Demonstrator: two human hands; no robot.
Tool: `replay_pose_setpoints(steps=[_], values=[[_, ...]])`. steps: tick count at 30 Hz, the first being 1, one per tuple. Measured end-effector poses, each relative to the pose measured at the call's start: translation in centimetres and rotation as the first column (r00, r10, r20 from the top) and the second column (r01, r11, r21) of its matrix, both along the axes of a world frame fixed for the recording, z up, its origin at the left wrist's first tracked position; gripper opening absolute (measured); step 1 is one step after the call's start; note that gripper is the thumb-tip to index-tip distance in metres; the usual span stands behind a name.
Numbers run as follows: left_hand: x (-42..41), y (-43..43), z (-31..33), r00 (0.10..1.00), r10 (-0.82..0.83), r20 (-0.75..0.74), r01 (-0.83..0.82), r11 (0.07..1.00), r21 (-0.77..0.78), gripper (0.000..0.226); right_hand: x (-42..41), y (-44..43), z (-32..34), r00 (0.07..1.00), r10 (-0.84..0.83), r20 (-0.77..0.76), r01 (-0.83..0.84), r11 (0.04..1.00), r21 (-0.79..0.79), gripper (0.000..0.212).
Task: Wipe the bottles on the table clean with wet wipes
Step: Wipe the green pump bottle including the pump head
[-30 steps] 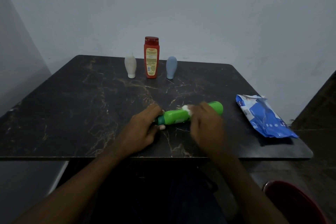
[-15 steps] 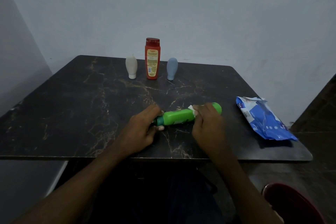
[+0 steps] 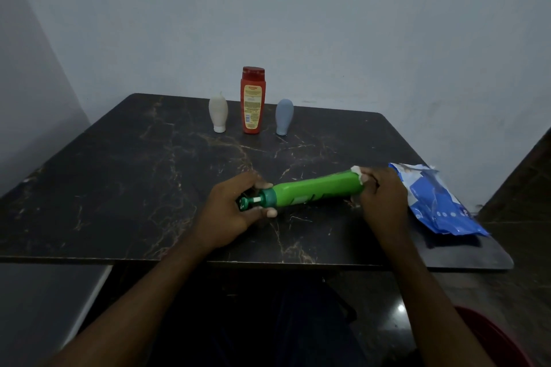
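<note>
Green bottle (image 3: 316, 191): lies on its side over the near middle of the table (image 3: 119, 188), slanting, with the cap end to the left and nearer the person and the base end to the right and farther off. Whether it rests on the tabletop or is held just clear of it cannot be told.

Left hand (image 3: 229, 211): fingers curled round the dark green cap and neck. The thumb lies along the near side and the other fingers wrap over the far side. The small white-collared nozzle shows inside the curl of the hand.

Right hand (image 3: 384, 197): fingers curled round the base end of the bottle, pressing a white wipe (image 3: 357, 173) against it. Only a crumpled edge of the wipe shows, at the top corner of the base beside the fingertips. The bottle's body between the two hands is bare.

Surface: a dark, marble-patterned tabletop with pale veins. A blue wipe pack (image 3: 432, 199) lies flat near the right edge, just beside the right hand. At the far edge stand three upright bottles in a row: a white bottle (image 3: 218, 112), a taller red bottle (image 3: 252, 100) with a yellow label, and a grey-blue bottle (image 3: 284, 116).

Room: dim light, with a plain pale wall (image 3: 298, 24) behind the table. A red rounded object (image 3: 492, 334) sits low at the right, partly cut off by the frame.
</note>
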State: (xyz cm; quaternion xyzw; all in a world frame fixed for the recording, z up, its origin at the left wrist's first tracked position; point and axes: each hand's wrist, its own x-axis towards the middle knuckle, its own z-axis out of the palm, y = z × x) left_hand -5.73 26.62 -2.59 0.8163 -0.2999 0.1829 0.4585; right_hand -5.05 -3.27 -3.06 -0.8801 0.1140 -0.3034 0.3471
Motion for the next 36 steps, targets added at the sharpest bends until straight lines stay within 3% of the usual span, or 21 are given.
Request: replay_pose_setpoints(steps=[5, 9, 11, 15, 18, 23, 26, 28, 30, 33, 36], values=[[0.9, -0.1, 1.1, 0.991, -0.04, -0.124, 0.001, 0.953, -0.302, 0.041, 0.5, 1.3, 0.8, 0.994, 0.021, -0.108, -0.006, 0.991, 0.135, 0.023], [1.8, -1.4, 2.8, 0.943, -0.096, -0.318, -0.113, 0.808, -0.578, 0.039, 0.1, 4.0, 1.1, 0.982, 0.084, -0.169, -0.043, 0.972, 0.231, 0.02], [2.3, -2.8, 3.6, 0.934, -0.055, -0.352, -0.178, 0.783, -0.596, 0.053, -0.5, 6.1, 1.0, 0.982, 0.135, -0.134, -0.087, 0.945, 0.314, 0.018], [2.7, -4.5, 4.5, 0.939, 0.075, -0.336, -0.273, 0.756, -0.594, 0.105, -1.8, 10.3, 1.0, 0.986, 0.153, -0.07, -0.119, 0.926, 0.358, 0.015], [3.1, -5.1, 5.1, 0.933, 0.2, -0.3, -0.344, 0.744, -0.573, 0.116, -2.3, 12.3, 0.6, 0.967, 0.245, -0.075, -0.195, 0.892, 0.408, 0.015], [3.5, -5.5, 5.8, 0.936, 0.34, -0.093, -0.352, 0.891, -0.285, 0.091, -3.3, 13.8, -0.3, 0.874, 0.486, -0.027, -0.418, 0.778, 0.47, 0.023], [4.1, -4.0, 5.6, 0.958, 0.287, 0.018, -0.287, 0.954, 0.089, 0.101, -2.9, 12.0, 0.1, 0.908, 0.418, 0.018, -0.369, 0.78, 0.506, 0.014], [4.3, -3.0, 5.0, 0.947, 0.3, 0.116, -0.321, 0.861, 0.395, 0.111, -2.7, 10.0, 0.5, 0.94, 0.336, 0.067, -0.316, 0.777, 0.545, 0.012], [4.3, -2.3, 4.2, 0.946, 0.256, 0.201, -0.325, 0.729, 0.603, 0.113, -2.7, 8.3, 0.8, 0.955, 0.263, 0.134, -0.292, 0.781, 0.552, 0.012], [4.2, -1.8, 2.7, 0.937, 0.169, 0.306, -0.345, 0.589, 0.731, 0.109, -3.0, 6.9, 0.7, 0.959, 0.217, 0.183, -0.282, 0.808, 0.517, 0.017], [4.1, -2.0, 1.8, 0.911, 0.114, 0.397, -0.394, 0.529, 0.752, 0.105, -3.2, 6.4, 0.2, 0.957, 0.223, 0.186, -0.277, 0.893, 0.355, 0.021]])
